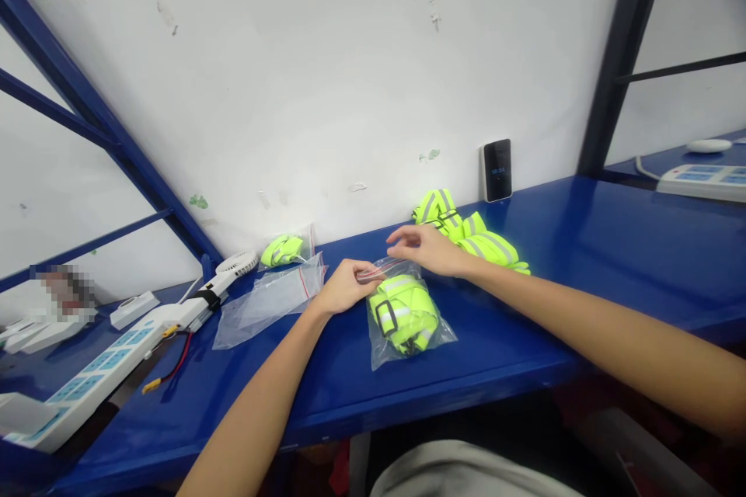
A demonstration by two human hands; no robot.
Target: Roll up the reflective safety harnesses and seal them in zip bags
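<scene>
**Two bagged, others loose**

The left hand has its fingers clamped on the mouth of a clear bag, a yellow strap inside just below them. The right hand holds its fingers slightly apart beside that mouth, its seal unclear. Left of the left fingers lie flat bags and a bagged strap; beyond the right fingers, loose straps.
</scene>
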